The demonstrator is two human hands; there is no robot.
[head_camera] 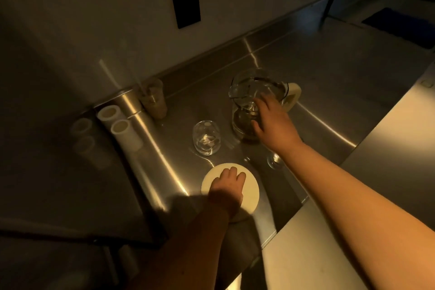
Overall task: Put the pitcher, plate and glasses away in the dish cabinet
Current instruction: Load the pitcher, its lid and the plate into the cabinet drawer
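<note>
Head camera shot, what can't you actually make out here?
- Stemmed glass: the right forearm covers its bowl; only the foot shows.
- Right hand at the glass pitcher: whether it grips is unclear.
- Plate: the left hand covers the middle.
- Dish cabinet: outside the frame.

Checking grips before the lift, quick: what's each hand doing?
Left hand: open, fingers flat on the plate.
Right hand: open, fingers against the pitcher.

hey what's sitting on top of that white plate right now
Only the left hand rests on the white plate, its fingers laid on it. The plate's near edge is covered by the hand and wrist, so anything there cannot be seen.
</note>
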